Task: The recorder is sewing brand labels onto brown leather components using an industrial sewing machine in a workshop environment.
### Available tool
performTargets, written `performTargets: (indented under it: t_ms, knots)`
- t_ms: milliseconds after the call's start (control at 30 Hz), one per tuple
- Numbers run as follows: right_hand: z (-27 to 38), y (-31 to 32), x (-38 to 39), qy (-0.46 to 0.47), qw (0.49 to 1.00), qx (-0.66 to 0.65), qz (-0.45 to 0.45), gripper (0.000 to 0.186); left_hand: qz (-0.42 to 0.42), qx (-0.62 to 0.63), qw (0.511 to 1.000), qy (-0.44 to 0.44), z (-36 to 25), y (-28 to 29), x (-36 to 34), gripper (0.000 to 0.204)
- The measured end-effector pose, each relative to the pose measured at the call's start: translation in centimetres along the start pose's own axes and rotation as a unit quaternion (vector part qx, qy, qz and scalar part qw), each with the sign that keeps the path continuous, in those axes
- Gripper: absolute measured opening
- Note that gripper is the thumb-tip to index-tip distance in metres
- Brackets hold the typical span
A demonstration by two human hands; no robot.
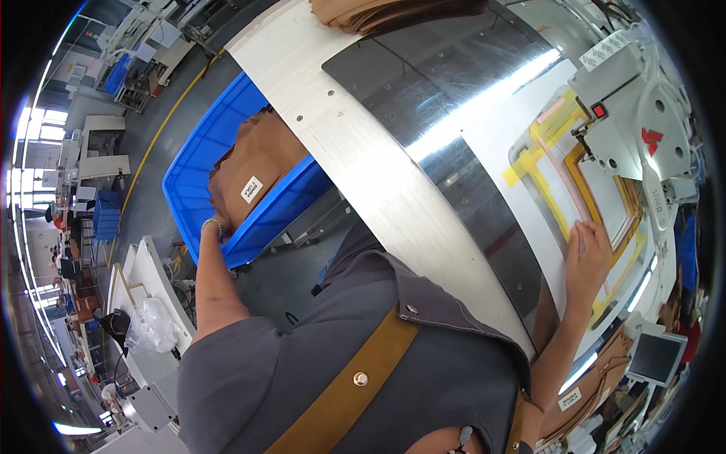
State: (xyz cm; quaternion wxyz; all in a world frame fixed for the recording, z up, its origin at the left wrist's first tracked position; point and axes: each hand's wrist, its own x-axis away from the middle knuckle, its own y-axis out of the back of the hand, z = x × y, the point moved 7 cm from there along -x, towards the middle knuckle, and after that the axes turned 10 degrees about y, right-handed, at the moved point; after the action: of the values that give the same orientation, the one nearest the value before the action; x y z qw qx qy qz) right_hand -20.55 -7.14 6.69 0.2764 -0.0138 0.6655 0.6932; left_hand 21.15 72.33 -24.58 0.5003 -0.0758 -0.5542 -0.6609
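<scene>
L hand (220, 229) in 10-o'clock bin (195, 181), R hand (587, 248) at 3-o'clock frame (566, 179): can't tell either grip. Prob. fetching brown pc (272, 149); next: pinch one.

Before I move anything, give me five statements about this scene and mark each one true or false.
1. The blue bin holds brown pieces with a white label on them. True.
2. The person's right hand is inside the blue bin. False: the right hand is over at the yellow-taped template.
3. A brown stack lies at the far end of the pale worktable. True.
4. The person wears a bracelet on the right wrist. False: the bracelet is on the left wrist, at the blue bin.
5. The strap across the person's grey top is bright green. False: the strap is brown.
</scene>
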Motion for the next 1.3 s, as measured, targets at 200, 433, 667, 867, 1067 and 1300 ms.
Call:
performTargets:
  t_ms: [200, 433, 667, 867, 1067, 1300]
  knots:
    - [-0.8, -0.2, 0.0, -0.004, 1.0, -0.013, -0.003, 0.018, -0.273, 0.088, 0.947, -0.144, -6.4, 6.5, 1.8, 0.096]
    - [-1.8, -1.0, 0.0, -0.013, 0.998, -0.057, 0.0, 0.018, -0.438, 0.002, 0.836, -0.329, -10.1, 4.4, 8.4, 0.142]
    - [-1.7, 0.1, 0.9, -0.048, 0.998, -0.031, -0.003, 0.017, -0.37, -0.068, 0.827, -0.418, -15.9, 5.9, 11.0, 0.145]
    - [-3.0, -1.5, 0.2, -0.005, 0.997, -0.034, -0.065, 0.011, -0.348, -0.134, 0.848, -0.376, -16.5, 10.7, 8.9, 0.121]
    - [-3.7, -0.1, 0.1, -0.038, 0.998, -0.008, -0.045, 0.008, -0.558, 0.297, 0.452, -0.629, -25.0, 21.1, 44.2, 0.031]
    - [-3.5, -0.9, 0.5, 0.006, 1.0, -0.006, 0.0, 0.007, -0.13, 0.11, 0.426, -0.889, -35.2, 4.5, 69.5, 0.025]
